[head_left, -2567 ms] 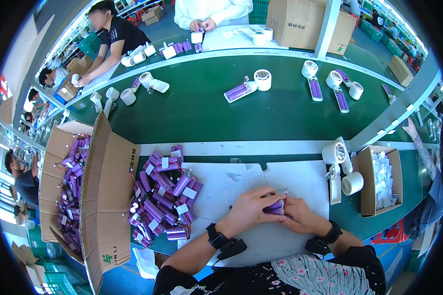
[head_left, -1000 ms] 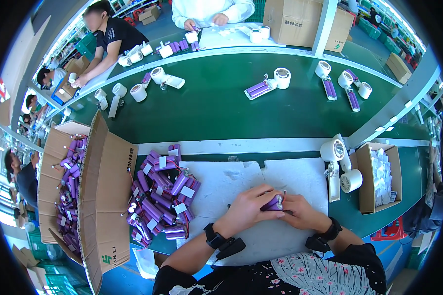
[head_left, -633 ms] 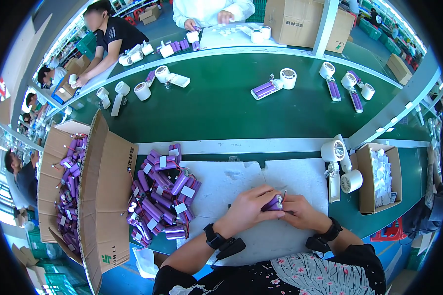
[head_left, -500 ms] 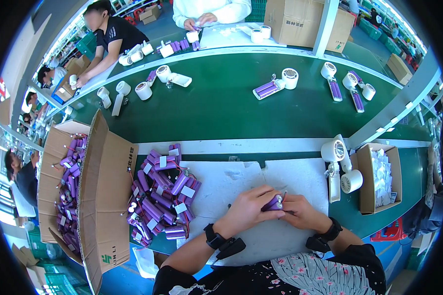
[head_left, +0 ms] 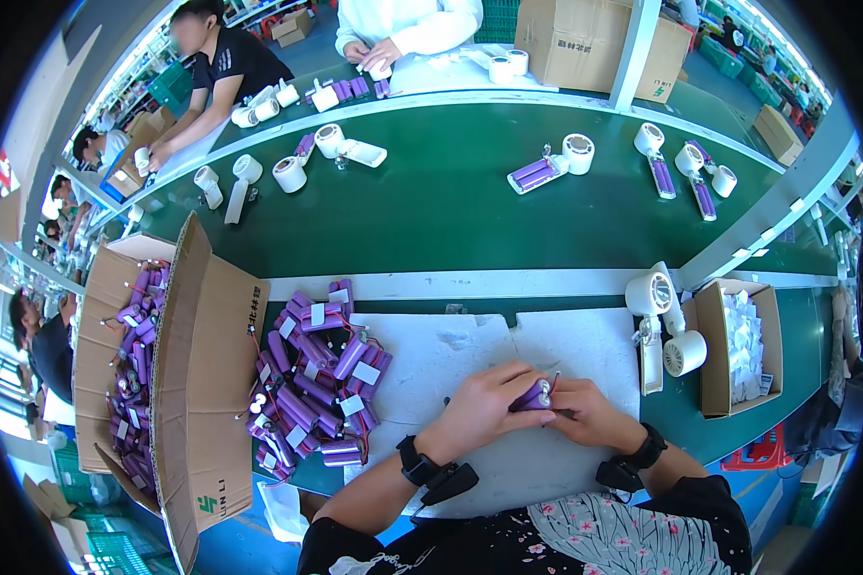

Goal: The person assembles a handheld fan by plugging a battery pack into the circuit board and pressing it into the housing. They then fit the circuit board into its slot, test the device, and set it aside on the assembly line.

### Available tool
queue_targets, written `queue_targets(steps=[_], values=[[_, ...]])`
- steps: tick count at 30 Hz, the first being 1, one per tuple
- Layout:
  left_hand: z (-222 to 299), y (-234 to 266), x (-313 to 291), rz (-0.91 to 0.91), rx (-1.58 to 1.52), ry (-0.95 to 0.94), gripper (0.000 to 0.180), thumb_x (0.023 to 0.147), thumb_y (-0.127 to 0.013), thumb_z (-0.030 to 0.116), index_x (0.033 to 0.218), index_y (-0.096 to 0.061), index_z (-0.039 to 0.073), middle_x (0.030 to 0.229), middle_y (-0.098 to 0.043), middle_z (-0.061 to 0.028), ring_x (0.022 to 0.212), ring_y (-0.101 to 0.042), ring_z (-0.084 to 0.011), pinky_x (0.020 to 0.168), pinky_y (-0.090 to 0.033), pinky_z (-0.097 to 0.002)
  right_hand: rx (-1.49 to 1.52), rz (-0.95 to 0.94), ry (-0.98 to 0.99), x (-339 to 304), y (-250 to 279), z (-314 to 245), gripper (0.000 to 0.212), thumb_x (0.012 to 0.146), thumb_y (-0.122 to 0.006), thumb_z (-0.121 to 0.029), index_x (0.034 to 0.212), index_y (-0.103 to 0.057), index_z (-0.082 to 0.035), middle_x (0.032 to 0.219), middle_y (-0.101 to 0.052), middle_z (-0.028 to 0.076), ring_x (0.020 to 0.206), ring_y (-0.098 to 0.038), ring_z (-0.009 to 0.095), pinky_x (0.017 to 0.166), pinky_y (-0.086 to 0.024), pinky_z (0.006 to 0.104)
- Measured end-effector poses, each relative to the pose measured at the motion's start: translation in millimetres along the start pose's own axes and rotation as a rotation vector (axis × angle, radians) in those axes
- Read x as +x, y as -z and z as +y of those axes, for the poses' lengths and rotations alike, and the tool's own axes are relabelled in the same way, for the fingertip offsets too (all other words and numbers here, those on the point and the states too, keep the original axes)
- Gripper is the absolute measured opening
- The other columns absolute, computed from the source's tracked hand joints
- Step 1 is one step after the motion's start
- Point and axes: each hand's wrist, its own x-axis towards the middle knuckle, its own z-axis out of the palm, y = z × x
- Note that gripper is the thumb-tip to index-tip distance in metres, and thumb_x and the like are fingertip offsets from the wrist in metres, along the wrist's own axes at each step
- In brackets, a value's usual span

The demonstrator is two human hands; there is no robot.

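Note:
A purple battery pack (head_left: 530, 399) with silvery ends is held over the white work mat (head_left: 431, 350). My left hand (head_left: 484, 410) is closed around its body, with the thumb along the near side. The fingers of my right hand (head_left: 590, 412) are pinched at the pack's right end, where a thin red wire sticks up. What exactly the right fingertips press is partly hidden. To the left of my hands lies a heap of similar purple battery packs (head_left: 307, 383), several with white labels and red and black wires.
An open carton (head_left: 211, 383) of battery packs stands left. At right are white fan housings (head_left: 650, 294) and a small box (head_left: 710, 355) of white pieces. Across the green conveyor belt (head_left: 431, 211), carrying several fan units (head_left: 577, 153), co-workers sit. A metal post (head_left: 777, 211) rises right.
The fan units on the belt have shifted slightly to the right. Across the belt, a co-worker's hands have moved down to a white part. My hands and the battery pack have barely moved.

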Motion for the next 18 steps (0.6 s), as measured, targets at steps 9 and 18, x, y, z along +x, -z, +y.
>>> queue_targets(steps=[9, 18], values=[[1.1, 1.1, 0.9, -0.005, 0.001, -0.003, 0.049, 0.078, -0.077, 0.031, 0.117, -0.063, 0.004, 0.106, -0.064, -0.0128, 0.091, -0.065, -0.0311, 0.08, -0.053, -0.0365, -0.007, -0.004, 0.026, -0.5, 0.0, 2.4, 0.011, 0.083, -0.07, -0.009, 0.087, -0.065, 0.0, 0.084, -0.062, 0.015, 0.072, -0.061, 0.032, 0.064, -0.048, 0.0393], [0.8, 0.8, 0.6, 0.002, -0.013, 0.005, 0.048, 0.078, -0.077, 0.03, 0.117, -0.063, 0.004, 0.105, -0.064, -0.0125, 0.091, -0.065, -0.031, 0.079, -0.053, -0.0364, 0.015, 0.015, 0.027, 1.4, 0.1, -1.0, 0.01, 0.082, -0.07, -0.008, 0.085, -0.064, 0.0, 0.083, -0.062, 0.015, 0.07, -0.06, 0.031, 0.06, -0.047, 0.0378]])
